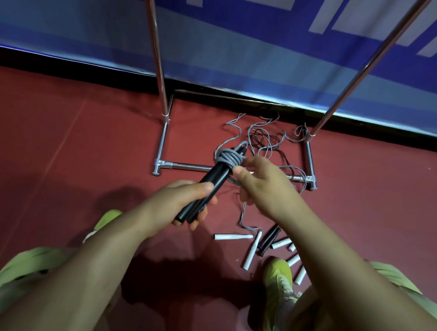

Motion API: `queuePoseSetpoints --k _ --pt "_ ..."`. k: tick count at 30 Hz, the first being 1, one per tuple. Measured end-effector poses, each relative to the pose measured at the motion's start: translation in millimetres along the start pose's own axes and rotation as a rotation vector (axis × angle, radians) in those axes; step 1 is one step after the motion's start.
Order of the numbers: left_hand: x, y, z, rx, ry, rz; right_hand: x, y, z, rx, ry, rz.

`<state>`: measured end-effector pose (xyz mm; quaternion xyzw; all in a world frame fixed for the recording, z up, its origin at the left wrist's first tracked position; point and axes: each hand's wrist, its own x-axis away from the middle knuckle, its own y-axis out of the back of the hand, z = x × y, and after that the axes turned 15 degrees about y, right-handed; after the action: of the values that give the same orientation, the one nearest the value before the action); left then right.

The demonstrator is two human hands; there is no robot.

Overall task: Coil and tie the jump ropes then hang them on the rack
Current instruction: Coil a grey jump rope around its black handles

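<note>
Black handles [208,186] in my left hand [179,206]: matt, smooth, probably plastic or rubber. Grey cord [228,158] wound round them at 1 o'clock: smooth, slight sheen. White handles [252,251] on floor: glossy plastic. Rack [157,54]: polished chrome metal. Floor [57,136]: matt red, finely textured. Banner [255,35]: woven-looking cloth.

Dim indoor light, colours deep and saturated, dark soft shadows of the person pooled on the red floor [44,130], bright glints along the metal rack poles [158,66], wide-angle bending at the edges, forearms near the camera slightly soft.
</note>
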<state>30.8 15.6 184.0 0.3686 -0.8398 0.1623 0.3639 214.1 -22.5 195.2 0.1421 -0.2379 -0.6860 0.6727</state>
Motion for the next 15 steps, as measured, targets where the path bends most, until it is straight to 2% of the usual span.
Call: queuePoseSetpoints --k 3,9,15 --pt "-1.3 1.5 -1.4 -0.041 -0.005 -0.123 0.2 3.6 3.2 -0.02 -0.037 -0.065" --pt "-4.1 5.2 4.5 -0.331 -0.038 -0.416 1.0 -1.1 9.7 -0.352 -0.159 -0.037" --pt "-4.6 0.5 8.6 -0.504 -0.07 -0.513 1.2 -3.4 13.4 -0.36 -0.127 -0.124"
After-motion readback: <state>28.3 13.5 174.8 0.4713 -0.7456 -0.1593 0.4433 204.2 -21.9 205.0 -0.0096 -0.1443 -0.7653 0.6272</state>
